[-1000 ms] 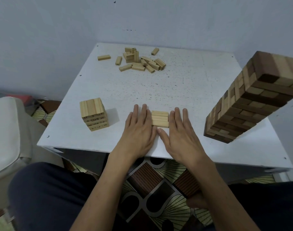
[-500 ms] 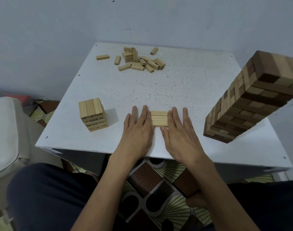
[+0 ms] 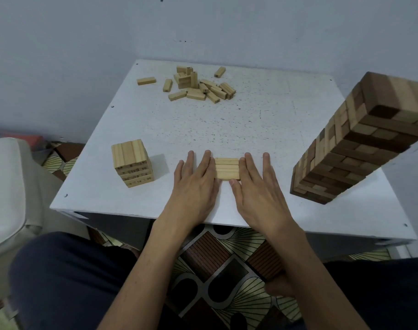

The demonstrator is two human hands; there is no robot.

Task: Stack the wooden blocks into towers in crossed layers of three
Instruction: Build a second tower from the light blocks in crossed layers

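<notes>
Three light wooden blocks (image 3: 227,168) lie side by side as one flat layer near the front of the white table (image 3: 251,129). My left hand (image 3: 195,186) rests flat against the layer's left end, fingers straight. My right hand (image 3: 256,190) presses flat against its right end, thumb at the front edge. A short tower of light blocks (image 3: 131,163) stands to the left. A heap of loose blocks (image 3: 198,85) lies at the far side of the table.
A tall tower of dark and light blocks (image 3: 353,151) stands at the right, close to my right hand. A pale chair (image 3: 8,191) sits left of the table. Grey walls close off the back. Patterned floor shows below the table's front edge.
Both hands have stayed flat against the ends of the three-block layer. The view has shifted slightly; the blocks have not visibly moved.
</notes>
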